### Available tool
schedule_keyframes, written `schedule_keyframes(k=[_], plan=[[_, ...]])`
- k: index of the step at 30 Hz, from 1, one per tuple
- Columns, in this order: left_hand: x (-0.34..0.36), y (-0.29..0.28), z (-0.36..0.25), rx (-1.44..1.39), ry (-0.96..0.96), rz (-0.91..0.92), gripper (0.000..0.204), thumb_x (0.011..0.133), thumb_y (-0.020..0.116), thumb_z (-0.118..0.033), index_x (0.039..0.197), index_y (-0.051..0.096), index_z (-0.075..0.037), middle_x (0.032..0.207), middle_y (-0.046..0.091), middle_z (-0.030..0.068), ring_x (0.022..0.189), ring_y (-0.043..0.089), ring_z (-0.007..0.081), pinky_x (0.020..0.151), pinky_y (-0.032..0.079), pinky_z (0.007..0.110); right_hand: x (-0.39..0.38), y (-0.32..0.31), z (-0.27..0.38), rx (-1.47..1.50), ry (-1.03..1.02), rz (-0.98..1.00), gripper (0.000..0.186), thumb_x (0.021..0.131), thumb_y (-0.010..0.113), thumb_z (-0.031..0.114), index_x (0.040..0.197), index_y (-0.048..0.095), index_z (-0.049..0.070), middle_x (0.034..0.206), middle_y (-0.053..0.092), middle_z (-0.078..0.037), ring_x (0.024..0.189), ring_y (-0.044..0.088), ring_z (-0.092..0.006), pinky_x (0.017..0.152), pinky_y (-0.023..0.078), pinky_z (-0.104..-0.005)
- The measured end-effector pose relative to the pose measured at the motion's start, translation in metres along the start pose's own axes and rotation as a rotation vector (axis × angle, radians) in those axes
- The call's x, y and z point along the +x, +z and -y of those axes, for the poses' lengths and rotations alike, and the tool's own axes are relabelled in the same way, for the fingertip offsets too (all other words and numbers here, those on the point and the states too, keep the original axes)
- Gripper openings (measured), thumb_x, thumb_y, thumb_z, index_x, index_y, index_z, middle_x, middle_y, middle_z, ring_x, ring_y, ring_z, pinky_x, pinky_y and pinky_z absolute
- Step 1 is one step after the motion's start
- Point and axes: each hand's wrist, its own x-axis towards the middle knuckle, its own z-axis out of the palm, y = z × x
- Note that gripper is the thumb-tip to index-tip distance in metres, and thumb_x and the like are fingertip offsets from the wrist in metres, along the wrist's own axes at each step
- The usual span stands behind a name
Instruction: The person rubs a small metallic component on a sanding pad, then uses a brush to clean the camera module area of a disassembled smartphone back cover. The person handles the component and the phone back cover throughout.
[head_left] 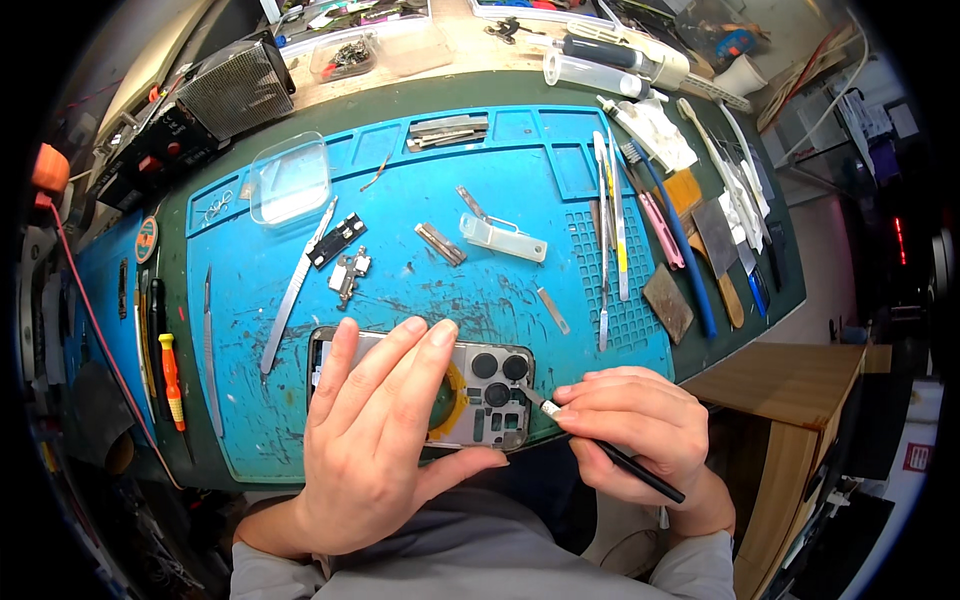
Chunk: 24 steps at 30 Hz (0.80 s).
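A smartphone housing [466,405] lies at the mat's front edge, its three dark round camera openings at the right end and a yellow ring partly showing in its middle. My left hand [375,430] rests flat across the left part of the housing, fingers stretched out and thumb along the near edge. In my right hand [640,428] is a slim black-handled craft knife [612,452], gripped like a pen. Its narrow metal tip reaches the housing beside the camera openings; whether it touches, I cannot tell.
On the blue repair mat [400,290] lie tweezers [290,300], small phone parts [348,275] and a clear plastic box [290,180]. Brushes, spatulas and a blue-handled brush [685,250] line the right side. An orange screwdriver [170,380] lies at the left.
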Motion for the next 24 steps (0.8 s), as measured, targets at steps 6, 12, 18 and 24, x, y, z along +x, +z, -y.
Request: schedule_keyframes(k=[6,12,18,24], plan=[[0.0003,0.0012,0.0019,-0.011,0.002,-0.005,0.108,0.076,0.093,-0.052,0.157,0.050,0.006,0.147,0.070,0.0142,0.141,0.063,0.0343,0.131,0.027,0.062,-0.0022,0.0033,-0.0013,-0.009,-0.016,-0.031,0.035,0.072,0.086,-0.007,0.105,0.082,0.003,0.100,0.081,-0.011,0.098,0.082,-0.0261,0.090,0.065,-0.0397],[0.0002,0.0015,0.0025,0.004,0.012,-0.013,0.111,0.077,0.093,-0.052,0.159,0.047,0.006,0.149,0.070,0.0141,0.142,0.062,0.0343,0.131,0.026,0.061,-0.0007,0.0058,-0.0029,-0.020,-0.046,-0.041,0.034,0.074,0.087,-0.003,0.107,0.082,0.003,0.100,0.081,-0.011,0.096,0.082,-0.0268,0.087,0.065,-0.0393],[0.0022,0.0015,0.0042,0.007,0.028,-0.020,0.110,0.079,0.092,-0.053,0.160,0.045,0.006,0.149,0.070,0.0143,0.141,0.063,0.0347,0.132,0.025,0.061,0.0000,0.0065,-0.0048,-0.033,-0.062,-0.040,0.033,0.075,0.088,0.000,0.107,0.082,0.004,0.100,0.081,-0.012,0.094,0.081,-0.0272,0.085,0.064,-0.0394],[0.0010,0.0050,0.0057,0.027,0.042,-0.043,0.110,0.080,0.089,-0.056,0.160,0.045,0.005,0.148,0.071,0.0143,0.139,0.064,0.0343,0.132,0.025,0.060,-0.0032,0.0079,-0.0067,-0.031,-0.052,-0.056,0.033,0.074,0.087,-0.001,0.106,0.083,0.004,0.099,0.081,-0.012,0.091,0.081,-0.0283,0.082,0.064,-0.0385]])
